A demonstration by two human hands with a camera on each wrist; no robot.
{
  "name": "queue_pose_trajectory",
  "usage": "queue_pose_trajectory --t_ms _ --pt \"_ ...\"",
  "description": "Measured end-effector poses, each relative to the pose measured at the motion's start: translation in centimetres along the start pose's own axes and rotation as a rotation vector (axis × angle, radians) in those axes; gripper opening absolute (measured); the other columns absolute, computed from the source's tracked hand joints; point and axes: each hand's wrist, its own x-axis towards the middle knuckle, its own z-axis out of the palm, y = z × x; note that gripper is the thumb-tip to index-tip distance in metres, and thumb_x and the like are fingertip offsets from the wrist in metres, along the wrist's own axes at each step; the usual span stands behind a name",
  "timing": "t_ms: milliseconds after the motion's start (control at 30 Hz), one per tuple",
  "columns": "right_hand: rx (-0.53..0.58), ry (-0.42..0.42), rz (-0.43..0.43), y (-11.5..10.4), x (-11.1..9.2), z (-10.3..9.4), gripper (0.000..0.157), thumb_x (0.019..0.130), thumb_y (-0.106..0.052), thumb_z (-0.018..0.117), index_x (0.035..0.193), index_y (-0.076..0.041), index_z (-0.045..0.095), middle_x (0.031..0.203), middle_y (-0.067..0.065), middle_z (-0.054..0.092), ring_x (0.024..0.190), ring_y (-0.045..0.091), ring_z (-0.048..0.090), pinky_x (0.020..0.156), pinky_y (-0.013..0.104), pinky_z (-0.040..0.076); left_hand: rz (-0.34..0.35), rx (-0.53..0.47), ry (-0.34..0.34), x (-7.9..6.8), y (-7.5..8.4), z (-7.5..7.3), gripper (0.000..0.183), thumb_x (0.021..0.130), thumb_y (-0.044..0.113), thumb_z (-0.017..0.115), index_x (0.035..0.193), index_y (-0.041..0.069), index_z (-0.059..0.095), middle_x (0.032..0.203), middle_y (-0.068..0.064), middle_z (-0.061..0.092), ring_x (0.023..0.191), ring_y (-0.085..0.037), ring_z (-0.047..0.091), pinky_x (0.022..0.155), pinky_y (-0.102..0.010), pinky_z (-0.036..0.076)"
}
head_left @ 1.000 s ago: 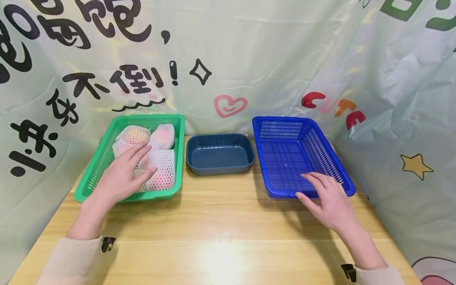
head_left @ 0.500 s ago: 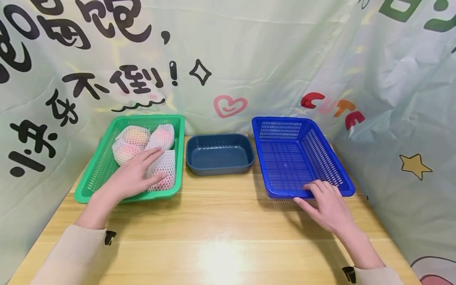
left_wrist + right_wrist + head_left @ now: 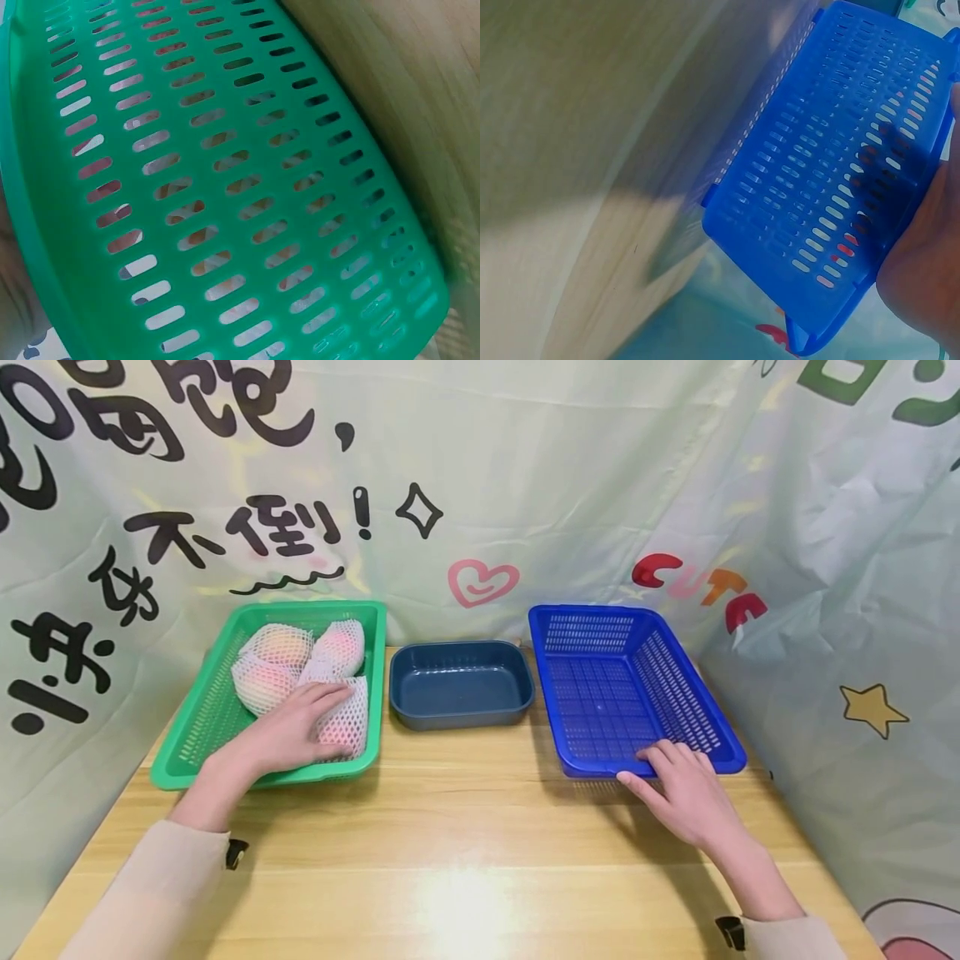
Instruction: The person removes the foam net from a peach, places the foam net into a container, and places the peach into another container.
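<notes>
Netted fruit (image 3: 345,722), near right corner of green basket (image 3: 191,727), on bench's left side; sleeve's long axis front to back, loose mesh toward the back edge. Left hand (image 3: 288,731): fingers and thumb straddle it; whether gripping, cannot tell. Basket's right wall just beside. Other netted fruits (image 3: 262,685) behind and left. Right hand (image 3: 686,793): fingers hooked over near rim of blue basket (image 3: 600,693). Dark dish (image 3: 461,687) between baskets, narrow gaps. Bench (image 3: 465,810): pale wood-grain, glare toward front edge. Printed cloth (image 3: 562,460) along back and sides.
</notes>
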Motion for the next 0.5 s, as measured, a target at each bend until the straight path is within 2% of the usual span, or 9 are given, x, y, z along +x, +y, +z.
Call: queue_pose_trajectory --t_ms 100,300,500 --pt "0.000 -0.005 0.001 -0.04 0.05 -0.02 0.042 0.101 -0.044 0.066 0.111 -0.004 0.069 0.108 0.010 0.065 0.103 0.036 0.059 0.086 0.058 0.041 0.007 -0.007 0.000 -0.04 -0.13 0.07 0.087 0.085 0.040 0.086 0.156 0.007 0.047 0.157 -0.019 0.046 0.145 -0.043 0.035 0.116 -0.064 0.032" --pt "0.003 -0.002 0.000 -0.06 0.08 -0.02 0.041 0.100 -0.044 0.067 0.110 -0.004 0.069 0.108 0.010 0.065 0.103 0.036 0.059 0.086 0.058 0.041 0.065 -0.037 0.000 0.02 -0.39 0.26 0.076 0.081 0.027 0.091 0.147 0.005 0.058 0.146 -0.015 0.059 0.138 -0.040 0.043 0.114 -0.060 0.037" --pt "-0.001 -0.002 0.002 0.06 0.07 0.04 0.041 0.100 -0.044 0.066 0.110 -0.005 0.069 0.107 0.010 0.065 0.102 0.036 0.058 0.086 0.058 0.041 0.040 -0.114 -0.039 -0.04 -0.53 0.44 0.063 0.085 0.022 0.087 0.141 0.004 0.064 0.141 -0.017 0.063 0.135 -0.042 0.050 0.112 -0.059 0.040"
